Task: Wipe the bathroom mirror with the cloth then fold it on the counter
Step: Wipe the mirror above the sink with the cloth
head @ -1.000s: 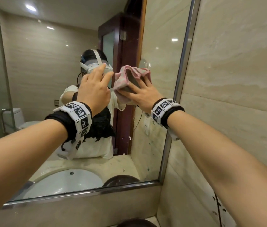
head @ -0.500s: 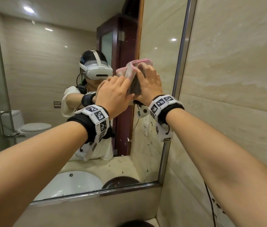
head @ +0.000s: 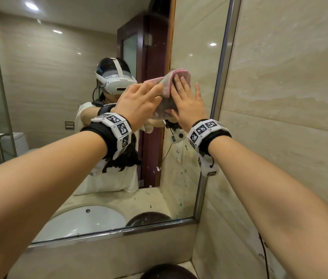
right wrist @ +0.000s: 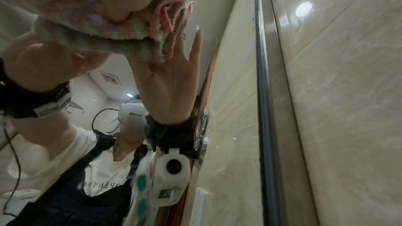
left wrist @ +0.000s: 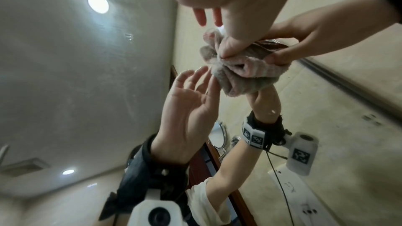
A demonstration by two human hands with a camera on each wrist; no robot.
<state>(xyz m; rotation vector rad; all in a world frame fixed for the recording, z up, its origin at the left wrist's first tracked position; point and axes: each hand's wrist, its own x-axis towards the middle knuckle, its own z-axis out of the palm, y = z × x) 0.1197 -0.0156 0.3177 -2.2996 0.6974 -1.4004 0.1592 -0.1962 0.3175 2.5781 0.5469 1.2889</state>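
Observation:
A bunched pink and grey cloth (head: 166,87) is held against the mirror (head: 58,97) near its right edge. My right hand (head: 187,101) lies on the cloth with straight fingers, the little finger off it on the glass. Its thumb is tucked under the cloth's lower edge, so the cloth (left wrist: 245,73) sits between thumb and fingers. My left hand (head: 139,101) reaches in from the left with its fingers stretched out. Its fingertips and thumb touch the cloth's left side. In the right wrist view the cloth (right wrist: 91,28) sits under my thumb.
The mirror's metal frame (head: 219,97) runs down just right of my right hand, with a beige tiled wall (head: 290,97) beyond it. A white sink (head: 86,220) shows in the reflection. A dark round object (head: 167,271) stands below at the bottom edge.
My left hand has moved right across the glass and now touches the cloth. My right hand has turned upright and flattened on the cloth near the frame.

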